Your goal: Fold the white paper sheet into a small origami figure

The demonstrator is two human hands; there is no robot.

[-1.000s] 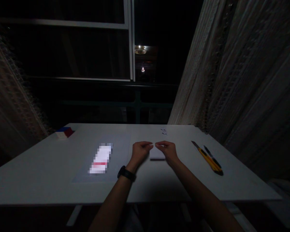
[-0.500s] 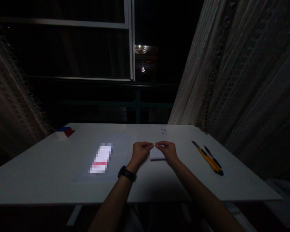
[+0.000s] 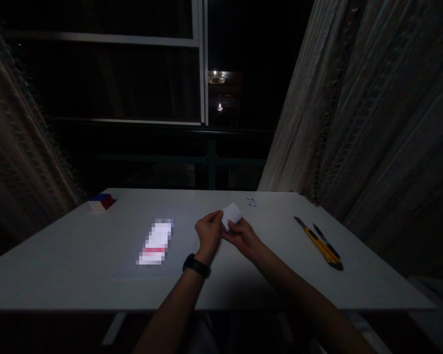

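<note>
Paper is tilted, held up over the table between both hands: left hand has its fingers pinched on the left edge, right hand grips the lower right. Box cutter lies beside a pen, off right.

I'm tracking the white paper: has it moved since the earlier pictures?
Yes: the white paper now appears nearer the far edge of the table, turned cornerwise.

To the left of your left hand, you have a glowing, blurred panel on a pale sheet, then a blue, red and white block. Right of your right hand lie a yellow cutter and a dark pen.
</note>
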